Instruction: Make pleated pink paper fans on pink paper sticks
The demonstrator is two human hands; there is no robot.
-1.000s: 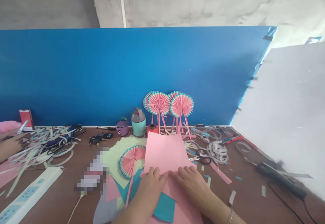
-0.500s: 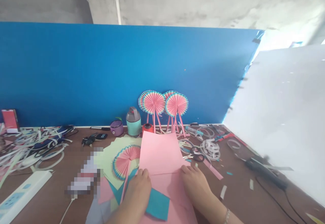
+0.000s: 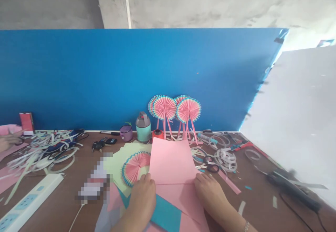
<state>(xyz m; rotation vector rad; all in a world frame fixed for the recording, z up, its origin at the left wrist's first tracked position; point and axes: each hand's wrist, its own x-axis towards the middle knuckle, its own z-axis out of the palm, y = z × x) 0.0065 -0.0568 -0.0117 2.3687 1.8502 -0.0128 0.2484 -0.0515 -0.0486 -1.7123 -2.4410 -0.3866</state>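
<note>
A plain pink paper sheet (image 3: 172,160) lies in front of me, its near edge raised slightly above more pink paper (image 3: 178,193). My left hand (image 3: 144,195) pinches its near left corner with closed fingers. At the near right corner, my right hand (image 3: 210,191) grips the same sheet. Teal paper (image 3: 168,212) pokes out between my forearms. Left of the sheet rests a pleated pink fan (image 3: 133,169) with a teal-and-white border, partly covered by the sheet and my left hand. Pale green sheets (image 3: 114,163) lie beneath the fan.
Finished pink paper fans (image 3: 164,108) stand against the blue partition (image 3: 105,74). Scissors (image 3: 211,168) and white paper strips (image 3: 225,160) lie to the right. A power strip (image 3: 34,204) and keys (image 3: 98,145) are leftward. Another person's hand (image 3: 5,143) shows at the left edge.
The view has swung a little left, so everything sits further right. Another person's hand has come into view at the left edge. Both my hands still grip the pink sheet.
</note>
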